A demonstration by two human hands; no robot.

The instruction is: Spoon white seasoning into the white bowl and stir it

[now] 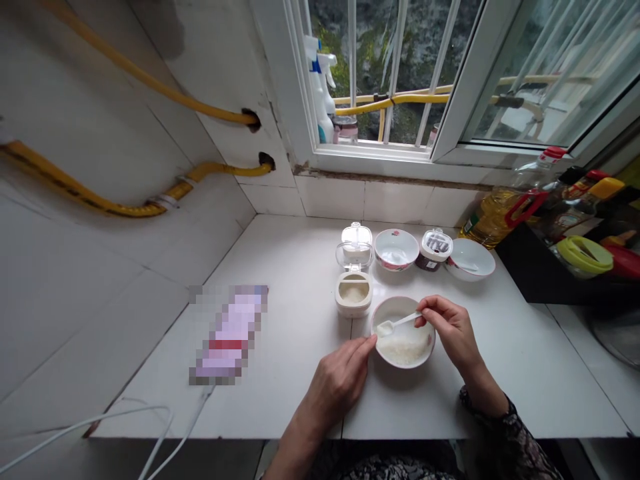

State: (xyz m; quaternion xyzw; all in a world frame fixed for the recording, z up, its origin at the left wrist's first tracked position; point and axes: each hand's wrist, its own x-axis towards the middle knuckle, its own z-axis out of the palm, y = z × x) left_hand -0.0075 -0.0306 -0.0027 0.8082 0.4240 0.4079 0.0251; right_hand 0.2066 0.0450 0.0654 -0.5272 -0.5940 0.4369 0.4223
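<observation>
A white bowl (403,357) with a pale grainy substance in it stands near the front of the counter. My right hand (450,328) pinches the handle of a small white spoon (400,322), whose head is inside the bowl over the substance. The fingers of my left hand (343,375) are pressed together, with their tips at the bowl's left rim. Just behind and left of the bowl, an open white container (354,308) holds more pale grains, its clear lid raised.
Behind stand another bowl (397,248), a closed jar (437,248) and a bowl with a spoon (471,259). An oil bottle (493,213) and a black rack (525,270) of condiments are at right. A blurred purple object (233,333) with a cable lies left.
</observation>
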